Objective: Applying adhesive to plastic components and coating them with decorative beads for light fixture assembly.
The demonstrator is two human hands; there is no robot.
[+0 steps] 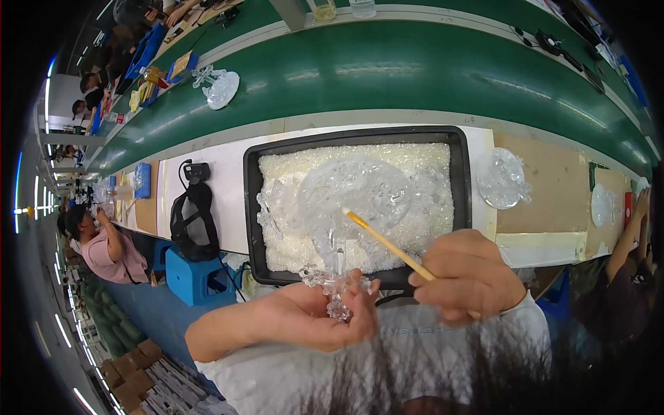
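Note:
My left hand [297, 319], palm up, grips a clear cross-shaped ornament [338, 283] over the near edge of a black tray [253, 207]. My right hand [477, 273] is closed around the wooden handle of a small brush [389, 243]. Pointing up and left, the brush's pale tip hovers over the tray, apart from the ornament. White and clear granules [280, 242] fill the tray. A large clear round piece [360, 181] lies among them, with smaller clear pieces near it.
Right of the tray lies a clear round piece [502, 178] on brown board. Left of it are a black strapped device [195, 221] and a blue stool [194, 277]. Beyond runs a green conveyor belt [387, 69] carrying clear pieces [221, 90]. Other people sit at both sides.

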